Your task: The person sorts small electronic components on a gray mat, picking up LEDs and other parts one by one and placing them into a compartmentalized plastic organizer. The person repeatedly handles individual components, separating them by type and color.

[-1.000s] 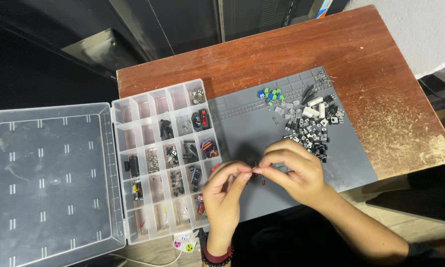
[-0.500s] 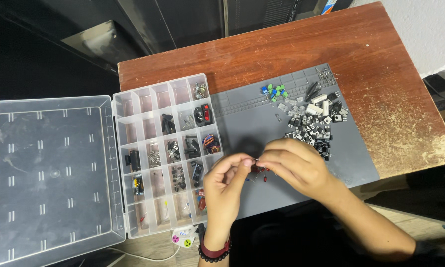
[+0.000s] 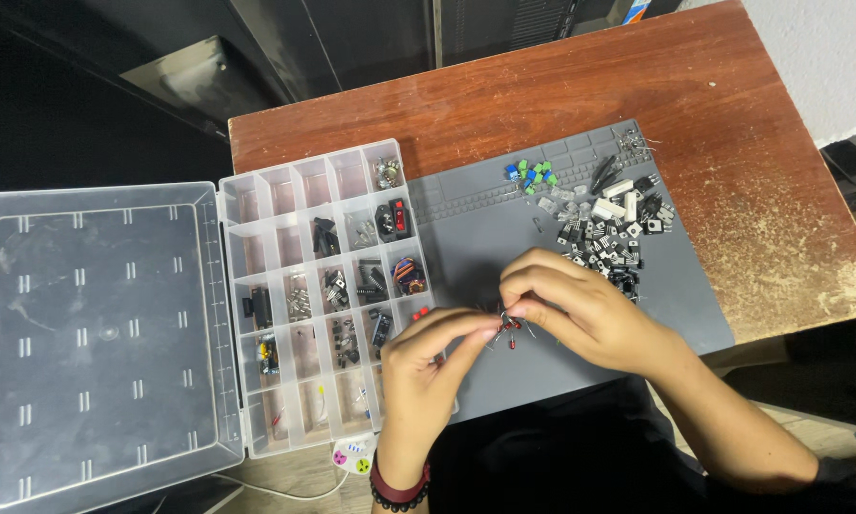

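While both hands pinch a small cluster of red LEDs [image 3: 510, 328] above the grey mat [image 3: 485, 238], sorting looks only partly done.

Fingertips of the left hand [image 3: 428, 371] and right hand [image 3: 580, 309] are closed on the thin wire legs. Several cells of the clear plastic organiser box [image 3: 314, 286] already hold dark parts, others sit bare, and its lid [image 3: 95, 333] lies open. A heap of loose components [image 3: 604, 233], black, white, green and blue, remains unsorted on the worn wooden table [image 3: 733, 143].
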